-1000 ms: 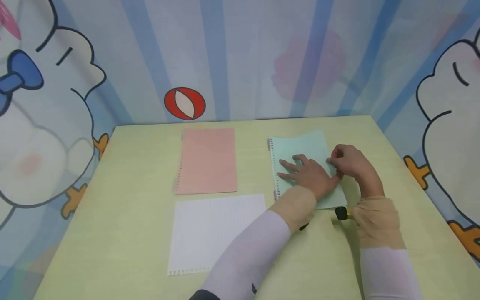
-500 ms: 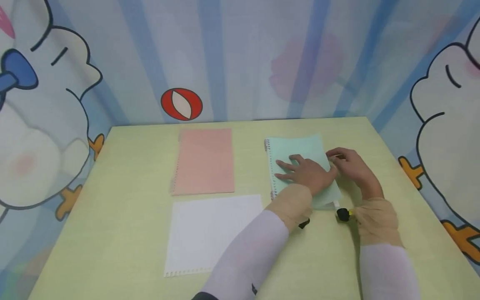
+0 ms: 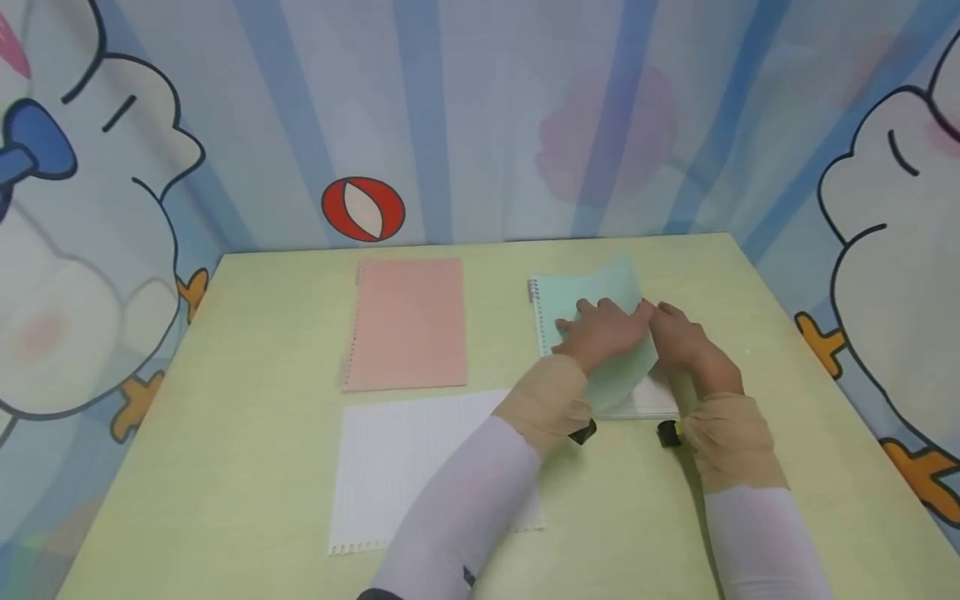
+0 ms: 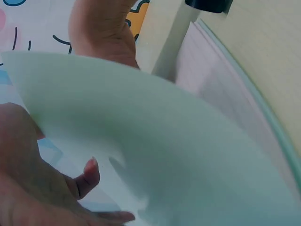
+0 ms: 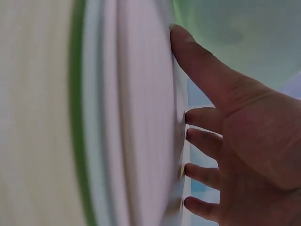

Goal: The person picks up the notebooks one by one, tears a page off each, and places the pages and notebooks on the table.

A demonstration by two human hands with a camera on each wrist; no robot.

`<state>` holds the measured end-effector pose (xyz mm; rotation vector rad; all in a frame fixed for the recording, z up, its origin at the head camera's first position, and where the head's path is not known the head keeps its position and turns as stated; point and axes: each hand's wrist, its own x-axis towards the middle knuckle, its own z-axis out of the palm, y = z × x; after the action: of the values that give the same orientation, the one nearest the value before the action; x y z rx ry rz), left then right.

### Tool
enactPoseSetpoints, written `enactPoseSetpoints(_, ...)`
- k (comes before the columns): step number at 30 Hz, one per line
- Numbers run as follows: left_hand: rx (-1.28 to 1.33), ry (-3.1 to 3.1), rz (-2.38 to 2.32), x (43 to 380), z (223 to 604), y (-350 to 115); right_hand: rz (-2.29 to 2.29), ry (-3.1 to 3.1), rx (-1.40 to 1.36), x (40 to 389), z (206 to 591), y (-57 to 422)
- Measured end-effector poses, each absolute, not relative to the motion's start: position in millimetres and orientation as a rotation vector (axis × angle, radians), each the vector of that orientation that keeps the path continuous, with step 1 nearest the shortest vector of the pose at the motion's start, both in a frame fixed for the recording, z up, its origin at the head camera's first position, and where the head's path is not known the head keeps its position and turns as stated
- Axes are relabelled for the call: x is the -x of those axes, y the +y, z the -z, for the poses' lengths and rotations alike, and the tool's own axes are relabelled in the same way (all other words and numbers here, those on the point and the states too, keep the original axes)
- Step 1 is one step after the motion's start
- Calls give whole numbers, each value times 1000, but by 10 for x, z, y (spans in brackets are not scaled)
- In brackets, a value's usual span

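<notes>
A pale green spiral notebook point(image 3: 564, 293) lies on the right side of a light yellow counter point(image 3: 247, 417), its front cover point(image 3: 625, 375) bent upward so that white pages point(image 3: 651, 402) show beneath. The left hand point(image 3: 603, 333) touches the cover with fingers spread apart, while the right hand point(image 3: 681, 346), its fingers also apart, reaches the notebook's right edge. To the left lie a pink notebook point(image 3: 408, 325) and, nearer the person, a loose lined sheet point(image 3: 397, 467) with one perforated edge

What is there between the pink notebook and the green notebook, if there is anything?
Only bare tabletop lies between the pink notebook and the green notebook; the head view shows it.
</notes>
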<state>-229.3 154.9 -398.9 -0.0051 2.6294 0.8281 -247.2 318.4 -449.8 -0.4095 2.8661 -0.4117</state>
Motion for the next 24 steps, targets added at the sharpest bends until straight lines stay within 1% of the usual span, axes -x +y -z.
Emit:
enactPoseSetpoints(5,-190,2605,-838,2328,3869,1326,401,2846,371,2482,4534,3127)
enactPoseSetpoints(11,-372,2619,-743,2356,3523,1071,449,2796,329,2522,4496,3096)
enactPoseSetpoints(15,-393,2655,-652,2332,3290,875,368,2788,339,2540,4469,3100)
enactPoseSetpoints(21,-293,2528,-795,2312,3058,471,348,2770,312,2560,4488,3087)
enactPoseSetpoints(24,-285,2456,-780,2320,2977,255,336,2766,311,2564,4510,3083)
